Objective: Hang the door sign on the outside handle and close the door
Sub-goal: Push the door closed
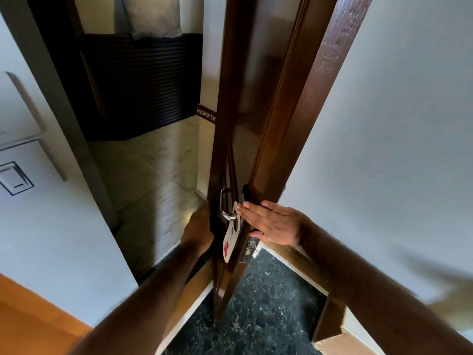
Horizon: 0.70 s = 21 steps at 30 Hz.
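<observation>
The thin white card door sign with a red mark (230, 239) hangs on the curved silver metal handle (226, 208) of the dark wooden door (230, 98) — light, flexible, likely best held by its edge. The right hand (268, 222) lies flat and open against it; the left hand (199, 226) curls round the door edge.

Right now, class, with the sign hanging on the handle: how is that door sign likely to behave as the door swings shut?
The door sign looks thin and flat, so it is probably light and fairly stiff. It hangs loosely from the metal handle by its cut-out, so it will likely sway or tap the door. The right hand, fingers flat near its top, could steady it.
</observation>
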{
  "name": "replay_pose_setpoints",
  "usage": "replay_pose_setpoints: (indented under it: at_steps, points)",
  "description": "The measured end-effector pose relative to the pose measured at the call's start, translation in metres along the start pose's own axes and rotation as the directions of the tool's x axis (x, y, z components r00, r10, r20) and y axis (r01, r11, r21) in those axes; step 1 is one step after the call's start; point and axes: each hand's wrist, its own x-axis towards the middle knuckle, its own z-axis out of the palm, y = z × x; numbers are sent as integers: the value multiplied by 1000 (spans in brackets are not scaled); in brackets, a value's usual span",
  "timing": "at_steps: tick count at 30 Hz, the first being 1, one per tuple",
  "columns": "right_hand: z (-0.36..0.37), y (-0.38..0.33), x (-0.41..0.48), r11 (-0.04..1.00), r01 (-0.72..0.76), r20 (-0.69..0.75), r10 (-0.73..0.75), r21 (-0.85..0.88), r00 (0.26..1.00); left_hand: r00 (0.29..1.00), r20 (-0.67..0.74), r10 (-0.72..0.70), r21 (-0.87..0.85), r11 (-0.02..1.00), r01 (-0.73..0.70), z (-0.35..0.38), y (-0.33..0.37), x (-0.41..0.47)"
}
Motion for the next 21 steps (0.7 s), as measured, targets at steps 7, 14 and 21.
replay_pose_setpoints:
  at_steps: [7, 14, 21]
  points:
    - [-5, -3, 17, 996, -35, -3, 35, 79, 999, 788, -336, 516, 240, 856, -458, -76, 70, 20]
    - [-14, -13, 47, 993, -23, 68, 15, 119, 998, 174, -173, 969, 721, 245, -649, -147, 169, -10]
    - [-22, -25, 92, 985, -2, 69, -10, 171, 998, 208, 166, 964, 915, -72, -398, -170, 178, 19]
